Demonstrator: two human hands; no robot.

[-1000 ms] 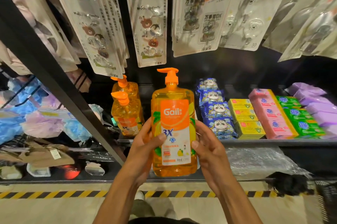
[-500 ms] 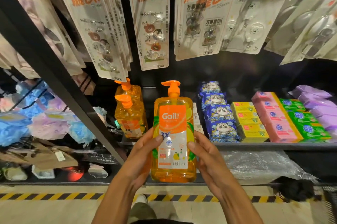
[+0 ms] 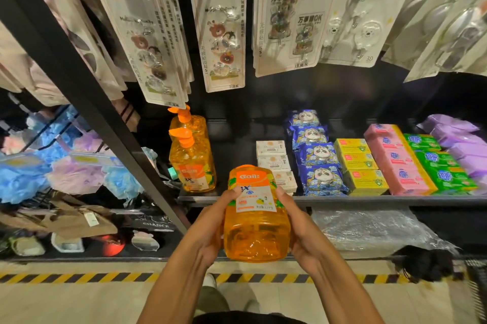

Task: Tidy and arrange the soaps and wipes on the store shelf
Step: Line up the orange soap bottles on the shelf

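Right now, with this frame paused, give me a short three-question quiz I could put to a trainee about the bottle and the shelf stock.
1. True or false: the orange Gail bottle nearest the camera stands upright on the shelf.
2. Which stock lies directly right of the white boxes? A) blue panda packs B) purple packs C) green bars
3. How many orange pump bottles stand on the shelf?
Key: 1 false: the left hand and right hand grip it off the shelf, tilted, base toward the camera. 2 A. 3 two.
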